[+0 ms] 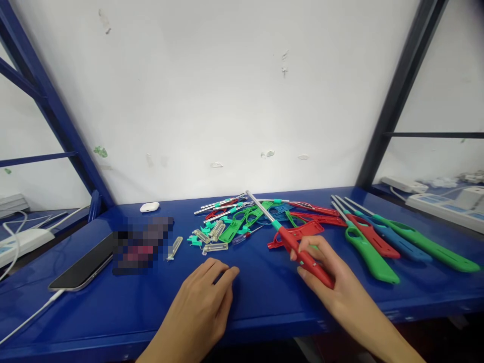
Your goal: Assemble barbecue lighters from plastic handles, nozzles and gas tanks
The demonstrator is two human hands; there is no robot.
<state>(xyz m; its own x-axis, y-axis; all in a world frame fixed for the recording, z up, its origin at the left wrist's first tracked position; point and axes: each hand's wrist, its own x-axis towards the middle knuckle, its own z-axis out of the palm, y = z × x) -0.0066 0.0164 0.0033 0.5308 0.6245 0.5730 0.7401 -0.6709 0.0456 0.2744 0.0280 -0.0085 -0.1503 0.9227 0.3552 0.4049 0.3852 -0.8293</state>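
Red lighter (289,242), head view: the right hand (329,272) grasps it, tube (261,207) slanting over loose parts (229,232). Left hand (204,297) lies on the table (264,295) — palm hidden, grip untellable. Best held steady — tube clear of the parts, fingers not squeezing hard.

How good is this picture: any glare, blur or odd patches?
In the head view, the wall is brightly lit; the blue table shows a soft sheen; blocky pixelation hides something beside the phone; the red lighter in the right hand looks fairly sharp.
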